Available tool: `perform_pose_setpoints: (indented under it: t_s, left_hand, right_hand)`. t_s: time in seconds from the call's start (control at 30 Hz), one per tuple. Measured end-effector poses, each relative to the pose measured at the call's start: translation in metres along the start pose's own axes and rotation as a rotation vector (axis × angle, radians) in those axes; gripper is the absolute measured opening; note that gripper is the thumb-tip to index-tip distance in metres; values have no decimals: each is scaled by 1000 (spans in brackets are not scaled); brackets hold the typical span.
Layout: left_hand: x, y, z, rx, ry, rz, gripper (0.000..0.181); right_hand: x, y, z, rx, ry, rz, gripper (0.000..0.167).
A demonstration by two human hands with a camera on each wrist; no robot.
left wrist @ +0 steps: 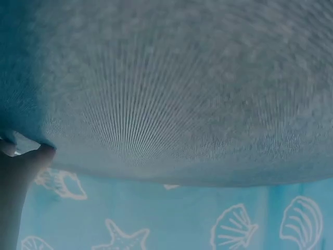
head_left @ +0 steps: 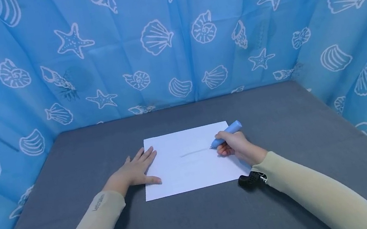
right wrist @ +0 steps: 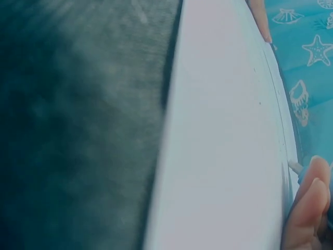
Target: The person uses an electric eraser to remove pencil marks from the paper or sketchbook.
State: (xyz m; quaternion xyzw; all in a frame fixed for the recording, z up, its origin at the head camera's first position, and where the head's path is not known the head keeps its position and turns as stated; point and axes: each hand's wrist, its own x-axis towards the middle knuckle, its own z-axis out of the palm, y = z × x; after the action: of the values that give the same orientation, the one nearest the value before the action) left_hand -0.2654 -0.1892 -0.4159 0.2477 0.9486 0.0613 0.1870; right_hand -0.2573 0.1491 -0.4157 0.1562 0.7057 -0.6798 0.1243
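A white sheet of paper lies flat on the dark grey table, with a faint, roughly level line across its middle. My left hand rests spread on the sheet's left edge, thumb and fingers apart. Over the right part of the paper, my right hand grips a blue pen, its tip at the line's right end. In the right wrist view the paper fills the middle, and the fingers pinch the pen near its pale tip. Only part of the left hand shows in the left wrist view.
The grey table extends around the paper on all sides. A blue curtain with white shells and starfish hangs behind the table and along both sides. A black device is strapped at the right wrist, low over the table.
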Motion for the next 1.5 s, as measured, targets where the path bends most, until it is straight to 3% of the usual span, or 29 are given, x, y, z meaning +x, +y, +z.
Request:
perform_pose_setpoints:
  t_s: [1.07,1.5]
  left_hand:
    - [-1,-4,3,-42,-5,17,119]
    - [1,-3,3,-12,-22,-15,116]
  right_hand:
    - [-1,1,3,3,7,-7,28]
    - [0,1,4,-10,7,-1,28]
